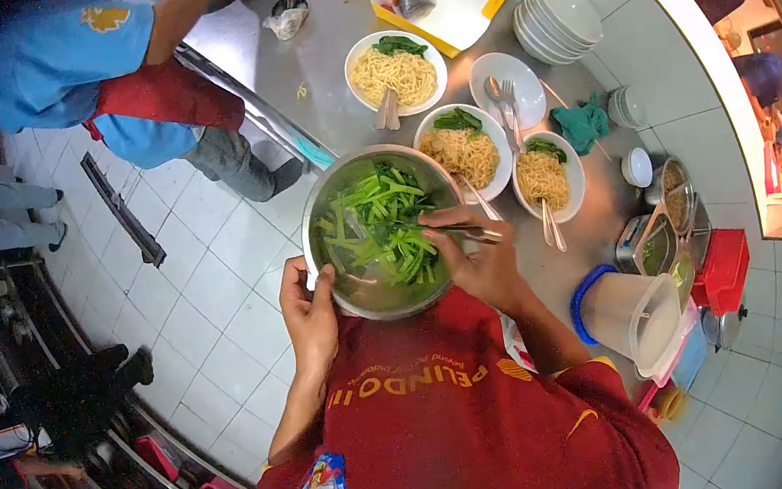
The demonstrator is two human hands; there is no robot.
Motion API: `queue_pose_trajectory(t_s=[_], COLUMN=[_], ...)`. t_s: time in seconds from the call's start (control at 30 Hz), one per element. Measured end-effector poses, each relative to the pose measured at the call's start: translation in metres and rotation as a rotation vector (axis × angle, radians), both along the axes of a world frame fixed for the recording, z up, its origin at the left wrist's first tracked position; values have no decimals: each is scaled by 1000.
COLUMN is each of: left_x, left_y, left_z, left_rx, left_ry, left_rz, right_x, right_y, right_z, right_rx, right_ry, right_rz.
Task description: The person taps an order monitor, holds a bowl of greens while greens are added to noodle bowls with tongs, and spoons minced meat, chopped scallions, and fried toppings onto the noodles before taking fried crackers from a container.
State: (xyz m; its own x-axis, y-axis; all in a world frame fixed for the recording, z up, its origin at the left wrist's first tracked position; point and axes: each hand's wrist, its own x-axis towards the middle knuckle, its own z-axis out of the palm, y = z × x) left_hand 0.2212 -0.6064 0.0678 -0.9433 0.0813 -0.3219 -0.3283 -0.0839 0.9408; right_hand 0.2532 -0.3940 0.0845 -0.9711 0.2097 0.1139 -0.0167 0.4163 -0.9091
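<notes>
Two grips — left hand (312,319) on bowl (377,300), right hand (478,267) (over greens (386,200)) on metal utensil (476,233).

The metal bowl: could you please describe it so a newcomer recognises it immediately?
From the steel counter, look down to the wearer's left hand, gripping the metal bowl. Unlike the white bowls of noodles beyond, it is silvery, with cut greens inside.
</notes>
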Motion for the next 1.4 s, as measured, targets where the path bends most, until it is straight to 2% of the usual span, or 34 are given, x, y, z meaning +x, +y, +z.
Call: queue_pose_trajectory(t_s=[0.1,0.17,0.2,0.27,0.3,0.4,0.47,0.53,0.6,0.67,0.73,0.87,0.93,1.0,1.07,1.1,1.2,1.27,1.33,1.4], left_x=[1,1,1,-1,-2,-4,-5,-5,-6,-6,-5,-4,-3,-3,-4,-1,-2,-1,-1,-2], left_y=[-1,-3,-4,-4,-4,-3,-5,-1,2,1,-1,-4,-6,-7,-3,-3,1,-3,-4,-5], left_z=[-4,-6,-8,-5,-6,-7,-10,-8,8,1,-4,-10,-14,-18,-16,-10,-2,-10,-12,-12], left_rx=[-3,19,36,28,46,24,-2,41,53,52,69,9,14,21,11,54,25,48,40,35], left_ry=[-31,-58,-85,-82,-95,-82,-40,-26,-105,-83,-87,-62,-76,-88,22,-82,-97,-49,-26,-13], left_rz=[13,21,33,29,44,56,41,40,66,59,48,15,23,23,28,49,67,52,109,110], right_x=[5,10,14,20,19,33,31,32,35,35,30,37,36,34,34,39,48,45,48,50], right_y=[5,16,25,40,39,54,56,57,60,62,64,64,69,77,82,88,118,134,156,179], right_z=[39,56,58,64,69,85,100,110,104,82,41,28,39,50,60,68,75,84,85,74], right_rx=[-108,146,152,8,-282,-226,-261,-381,-336,-299,247,119,-141,-82,-213,-98,-18,-80,51,140], right_ry=[24,94,96,60,174,111,161,343,279,211,-67,7,71,93,168,130,189,300,346,283], right_rz=[-83,-169,-178,-227,-226,-368,-427,-372,-376,-374,-226,-286,-385,-370,-411,-444,-504,-475,-501,-545])
